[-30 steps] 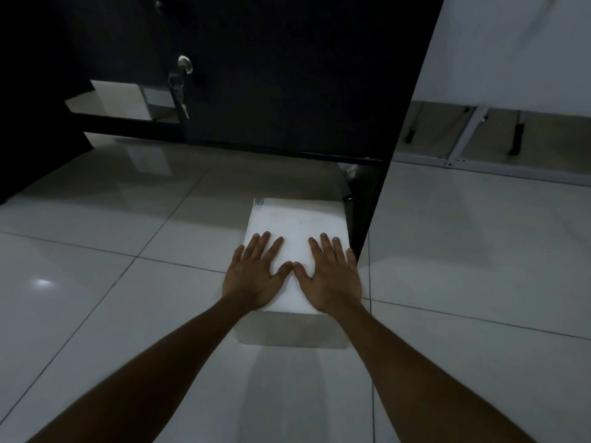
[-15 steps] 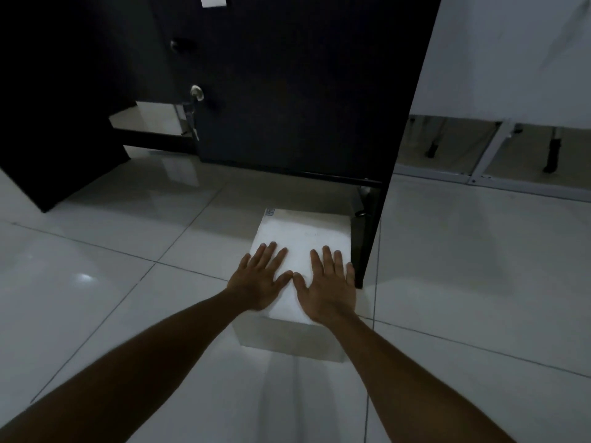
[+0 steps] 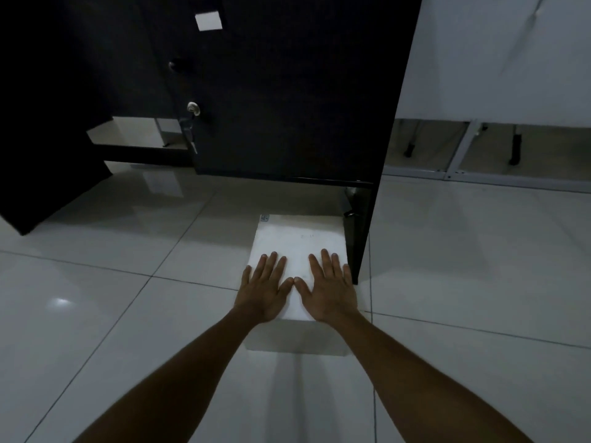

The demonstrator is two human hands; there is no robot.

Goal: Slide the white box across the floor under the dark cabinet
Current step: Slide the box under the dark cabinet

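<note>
Nothing can be read: the white box (image 3: 299, 241) bears a small corner label (image 3: 264, 218) and faint marks, perhaps handwriting, too blurred to make out.

The hands cover the near top of the white box (image 3: 299, 239).

Glossy pale floor tiles (image 3: 96, 314) with dark grout lines fill most of the view, and a bright spot of reflected light (image 3: 59, 303) sits on them at the left. A white wall (image 3: 499, 59) rises at the upper right, and below it pale metal frame rails (image 3: 460, 148) stand with two dark legs (image 3: 515, 151) behind them. At the left, in a low opening, some pale boxes (image 3: 134, 132) rest on a dark shelf, mirrored faintly in the tiles below.
</note>
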